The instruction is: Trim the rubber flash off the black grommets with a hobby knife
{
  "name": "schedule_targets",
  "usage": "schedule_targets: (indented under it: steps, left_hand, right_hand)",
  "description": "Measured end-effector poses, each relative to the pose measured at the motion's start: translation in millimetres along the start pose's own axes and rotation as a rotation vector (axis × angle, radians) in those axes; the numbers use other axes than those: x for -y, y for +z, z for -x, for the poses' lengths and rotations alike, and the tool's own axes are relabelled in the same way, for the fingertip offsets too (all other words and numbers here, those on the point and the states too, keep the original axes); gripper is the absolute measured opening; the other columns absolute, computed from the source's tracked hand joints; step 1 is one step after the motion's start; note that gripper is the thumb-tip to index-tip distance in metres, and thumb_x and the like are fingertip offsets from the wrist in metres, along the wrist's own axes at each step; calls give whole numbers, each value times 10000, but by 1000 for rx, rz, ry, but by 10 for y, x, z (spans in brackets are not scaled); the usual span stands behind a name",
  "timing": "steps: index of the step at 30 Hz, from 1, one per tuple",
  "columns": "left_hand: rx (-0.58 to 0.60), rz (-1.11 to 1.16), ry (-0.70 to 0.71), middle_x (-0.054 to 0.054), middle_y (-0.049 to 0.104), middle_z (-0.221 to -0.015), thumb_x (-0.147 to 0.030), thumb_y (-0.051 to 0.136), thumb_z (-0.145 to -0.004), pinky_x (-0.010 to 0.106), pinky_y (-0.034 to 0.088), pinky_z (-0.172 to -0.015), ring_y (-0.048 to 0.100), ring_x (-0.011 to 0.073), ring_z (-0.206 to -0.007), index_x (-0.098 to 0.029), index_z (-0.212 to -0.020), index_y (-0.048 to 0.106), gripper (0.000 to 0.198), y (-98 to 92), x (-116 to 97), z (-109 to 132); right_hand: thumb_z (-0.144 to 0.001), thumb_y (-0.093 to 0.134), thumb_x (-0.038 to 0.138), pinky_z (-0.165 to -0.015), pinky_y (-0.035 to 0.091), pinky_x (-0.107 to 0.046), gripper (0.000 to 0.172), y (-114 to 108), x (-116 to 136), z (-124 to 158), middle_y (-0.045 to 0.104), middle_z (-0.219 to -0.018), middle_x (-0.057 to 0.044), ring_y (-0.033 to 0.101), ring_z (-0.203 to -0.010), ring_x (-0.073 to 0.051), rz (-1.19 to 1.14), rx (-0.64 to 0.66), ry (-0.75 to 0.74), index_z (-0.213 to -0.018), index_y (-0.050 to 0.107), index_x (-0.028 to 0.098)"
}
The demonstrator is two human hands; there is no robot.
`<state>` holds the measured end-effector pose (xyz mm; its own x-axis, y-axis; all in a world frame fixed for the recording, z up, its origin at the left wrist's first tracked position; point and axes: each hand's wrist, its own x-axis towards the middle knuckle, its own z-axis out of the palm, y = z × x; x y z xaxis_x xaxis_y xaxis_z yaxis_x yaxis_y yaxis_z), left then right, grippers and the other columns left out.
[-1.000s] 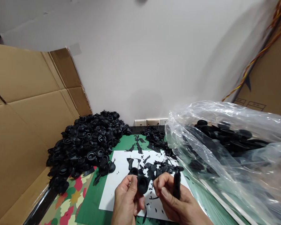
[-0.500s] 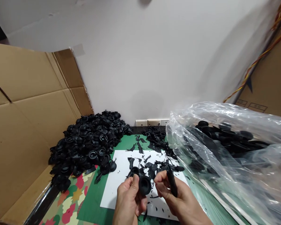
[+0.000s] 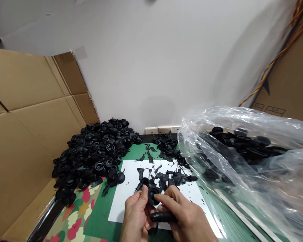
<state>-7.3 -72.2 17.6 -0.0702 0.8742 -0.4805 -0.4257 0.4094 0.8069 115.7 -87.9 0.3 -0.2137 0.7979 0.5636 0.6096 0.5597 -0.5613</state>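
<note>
My left hand (image 3: pixel 134 215) is closed on a round black rubber part (image 3: pixel 151 199), thumb on top, its ringed opening facing up. The fingertips of my right hand (image 3: pixel 188 216) are at the opening of that part. Its other fingers are curled round a thick black stick-like object (image 3: pixel 163 217), lying crosswise below the part; its kind I cannot make out. Both hands are over a white sheet (image 3: pixel 117 205) strewn with black rubber scraps (image 3: pixel 168 178). Another black ringed piece (image 3: pixel 144 182) shows just beyond my left thumb.
A large heap of black rubber parts (image 3: pixel 91 151) rises at the left, beside a cardboard box wall (image 3: pixel 40 134). A clear plastic bag (image 3: pixel 232 121) with black parts stands at the right. Under the sheet is a green mat (image 3: pixel 98 218). A socket strip (image 3: pixel 164 130) runs along the wall.
My right hand has moved left onto the rubber part, its fingers now at the opening. The black stick-like object has swung from upright to nearly level. The part has tilted a little.
</note>
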Motion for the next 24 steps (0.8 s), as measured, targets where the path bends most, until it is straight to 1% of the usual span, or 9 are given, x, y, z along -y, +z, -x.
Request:
schedule_targets:
  steps: [3,5,9,12,15,17,20,22,24]
  left_hand:
    - [15,52,-22,-69,450,-400,-499,814,-435,158,300,-338,432,62,-350,-166,-559,501,474,38,-44,48]
    - [29,91,-17,-60,476,-440,-467,833,-417,166,345,-376,472,72,-394,-159,-563,512,468,56,-61,70]
    - [22,87,50,-80,424,-386,-456,835,-426,151,279,-346,367,32,-332,-149,-520,511,456,43,-33,39]
    - [9,39,87,-78,422,-365,-478,805,-482,160,267,-344,361,37,-313,-152,-518,516,438,5,22,-20]
    - [28,-12,103,-76,430,-349,-498,777,-524,166,244,-343,342,36,-296,-153,-522,521,429,-31,66,-60]
    - [44,-48,101,-68,451,-350,-510,768,-529,170,229,-344,336,37,-294,-152,-526,525,433,-47,80,-66]
    - [34,-100,108,-68,445,-353,-518,747,-561,168,230,-362,356,43,-316,-153,-535,516,433,-47,78,-49]
    - [32,-150,116,-69,434,-352,-531,707,-614,164,204,-367,347,38,-318,-151,-550,514,431,-32,62,-28]
    - [50,-186,114,-63,438,-361,-550,662,-657,166,159,-362,334,32,-312,-148,-567,514,438,-9,38,-9]
  right_hand:
    - [-741,389,20,-395,449,-209,383,41,15,8,574,-765,-41,611,-490,-142,169,-17,-62,-1039,570,179]
    - [-743,387,16,-382,441,-209,378,52,11,4,577,-754,-36,610,-475,-142,209,-21,-90,-1039,561,174]
    - [-766,376,19,-393,435,-207,388,40,-18,-7,594,-754,-38,617,-506,-144,179,-18,-172,-1091,534,163]
    - [-755,378,14,-409,427,-217,393,9,-11,-20,598,-747,-37,615,-522,-151,157,36,-165,-1072,554,167]
    - [-750,390,32,-425,411,-226,344,-8,15,-26,592,-737,-41,608,-539,-159,141,112,-97,-981,599,178]
    - [-759,406,63,-420,386,-224,289,-9,21,-24,579,-718,-35,580,-516,-150,94,131,-50,-906,620,190]
    - [-778,421,122,-440,379,-214,231,-39,11,-34,560,-692,-27,547,-507,-131,-140,118,51,-823,636,191]
    - [-811,426,179,-500,399,-221,212,-98,-1,-61,564,-678,-22,554,-556,-137,-354,101,184,-757,631,189]
    - [-832,446,258,-542,401,-238,203,-175,-14,-103,570,-654,-10,551,-597,-151,-500,67,381,-726,604,189]
